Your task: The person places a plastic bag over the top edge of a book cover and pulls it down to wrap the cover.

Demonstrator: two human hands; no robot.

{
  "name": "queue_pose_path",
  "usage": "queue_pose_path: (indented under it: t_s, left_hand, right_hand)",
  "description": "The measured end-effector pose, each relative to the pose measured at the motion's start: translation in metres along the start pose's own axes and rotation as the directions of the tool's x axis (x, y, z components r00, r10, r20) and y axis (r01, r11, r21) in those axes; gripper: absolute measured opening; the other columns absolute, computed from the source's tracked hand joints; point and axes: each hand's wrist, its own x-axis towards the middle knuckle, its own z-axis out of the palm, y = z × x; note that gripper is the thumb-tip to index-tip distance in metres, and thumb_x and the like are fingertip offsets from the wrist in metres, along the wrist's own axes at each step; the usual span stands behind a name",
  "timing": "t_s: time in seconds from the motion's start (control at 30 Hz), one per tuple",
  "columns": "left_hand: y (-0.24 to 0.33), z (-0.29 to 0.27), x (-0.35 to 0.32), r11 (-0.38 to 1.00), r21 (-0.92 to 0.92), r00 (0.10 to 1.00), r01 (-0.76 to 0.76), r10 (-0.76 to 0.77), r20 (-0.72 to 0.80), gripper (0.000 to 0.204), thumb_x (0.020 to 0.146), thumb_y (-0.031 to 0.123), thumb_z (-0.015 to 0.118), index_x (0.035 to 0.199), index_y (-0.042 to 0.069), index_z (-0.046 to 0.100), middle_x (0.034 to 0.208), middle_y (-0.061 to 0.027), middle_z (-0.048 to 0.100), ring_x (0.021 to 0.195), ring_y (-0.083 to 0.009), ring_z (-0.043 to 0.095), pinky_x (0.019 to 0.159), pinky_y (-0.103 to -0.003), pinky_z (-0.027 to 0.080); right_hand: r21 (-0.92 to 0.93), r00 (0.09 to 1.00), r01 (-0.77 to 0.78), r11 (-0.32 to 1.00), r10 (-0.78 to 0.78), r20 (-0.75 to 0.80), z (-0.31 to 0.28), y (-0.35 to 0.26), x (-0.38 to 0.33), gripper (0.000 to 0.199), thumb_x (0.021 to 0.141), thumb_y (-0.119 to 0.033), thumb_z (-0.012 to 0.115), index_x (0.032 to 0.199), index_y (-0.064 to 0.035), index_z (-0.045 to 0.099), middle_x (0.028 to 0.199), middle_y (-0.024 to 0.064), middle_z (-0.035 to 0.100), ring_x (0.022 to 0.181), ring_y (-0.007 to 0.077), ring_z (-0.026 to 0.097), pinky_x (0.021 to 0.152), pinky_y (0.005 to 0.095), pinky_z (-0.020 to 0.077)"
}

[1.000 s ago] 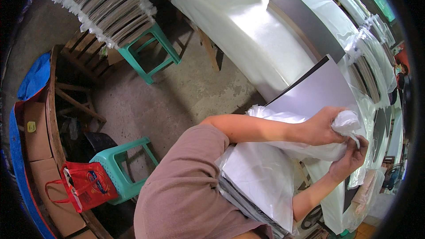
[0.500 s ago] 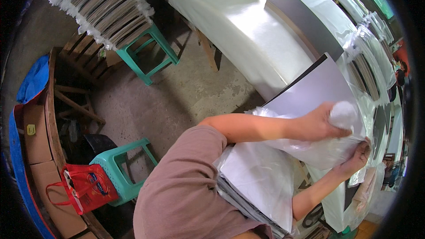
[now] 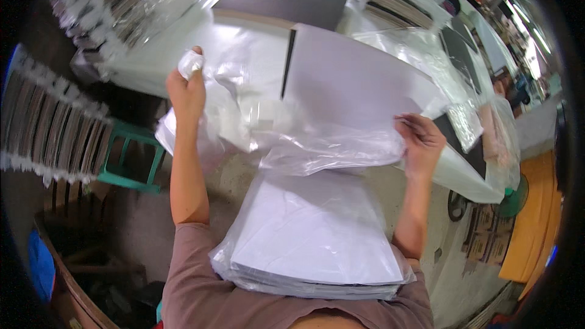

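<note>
My left hand point(image 3: 187, 88) is raised at the left, its fingers closed round a crumpled white wad point(image 3: 191, 63); whether that is cloth or bunched film I cannot tell. At the table's near edge, a pale flat sheet point(image 3: 359, 79) with a dark edge lies partly inside a clear plastic bag point(image 3: 335, 149). My right hand point(image 3: 420, 140) pinches the bag's right end beside the sheet's near corner. On my lap rests a stack of white sheets point(image 3: 311, 231) in clear plastic, below the bag and between my forearms.
A dark board point(image 3: 280, 3) lies farther back on the film-covered table point(image 3: 244, 39). Plastic-wrapped stacks point(image 3: 396, 6) stand behind it. At the left, a tall bundle point(image 3: 55, 116) rests by a green stool point(image 3: 131, 155). An orange-yellow surface point(image 3: 533, 219) and cardboard boxes point(image 3: 487, 231) are at the right.
The view has swung to the right. My left hand has moved away from the right one, leftward with the white wad. The right hand still holds the bag's end.
</note>
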Motion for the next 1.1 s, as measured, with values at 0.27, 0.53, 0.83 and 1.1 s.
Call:
queue_pose_path:
  t_s: [0.27, 0.53, 0.83, 1.1]
  left_hand:
    - [0.101, 0.127, -0.106, 0.808, -0.543, 0.701, 0.230, 0.249, 0.668, 0.016, 0.076, 0.013, 0.061, 0.087, 0.002, 0.058, 0.075, -0.0020, 0.059, 0.067, -0.0102, 0.053, 0.062, -0.023, 0.043]
    - [0.103, 0.130, -0.104, 0.853, -0.413, 0.614, 0.320, 0.146, 0.776, 0.007, 0.081, 0.004, 0.052, 0.083, 0.003, 0.058, 0.066, 0.0019, 0.054, 0.050, -0.0038, 0.042, 0.043, -0.021, 0.035]
    - [0.107, 0.130, -0.115, 0.851, -0.391, 0.708, 0.349, 0.034, 0.705, 0.012, 0.077, 0.014, 0.062, 0.079, 0.003, 0.060, 0.063, 0.0038, 0.052, 0.054, -0.0034, 0.044, 0.048, -0.018, 0.035]
    - [0.101, 0.125, -0.115, 0.864, -0.397, 0.654, 0.309, 0.110, 0.748, 0.013, 0.073, 0.011, 0.066, 0.079, 0.002, 0.060, 0.065, 0.0016, 0.056, 0.059, -0.0041, 0.049, 0.050, -0.020, 0.038]
  right_hand:
    - [0.055, 0.999, -0.051, 0.997, 0.051, 0.000, 0.007, -0.012, -0.002, 0.007, 0.079, -0.008, 0.058, 0.080, -0.0005, 0.059, 0.069, 0.0013, 0.058, 0.061, 0.0033, 0.052, 0.047, 0.0166, 0.0376]
    - [0.269, 0.999, -0.038, 0.962, 0.033, 0.022, 0.003, -0.007, 0.001, 0.016, 0.078, -0.002, 0.058, 0.092, 0.0016, 0.052, 0.078, 0.0072, 0.062, 0.067, 0.0083, 0.055, 0.059, 0.0203, 0.0453]
    - [0.258, 0.990, -0.023, 0.966, 0.058, -0.128, -0.003, -0.007, -0.001, 0.040, 0.071, -0.006, 0.067, 0.104, -0.0011, 0.046, 0.077, 0.0082, 0.061, 0.065, 0.0078, 0.053, 0.059, 0.0195, 0.0436]
    - [0.334, 0.967, -0.197, 0.922, 0.126, 0.223, 0.001, -0.021, 0.000, 0.057, 0.073, -0.006, 0.064, 0.121, -0.0065, 0.032, 0.079, 0.0117, 0.062, 0.072, 0.0100, 0.057, 0.055, 0.0184, 0.0407]
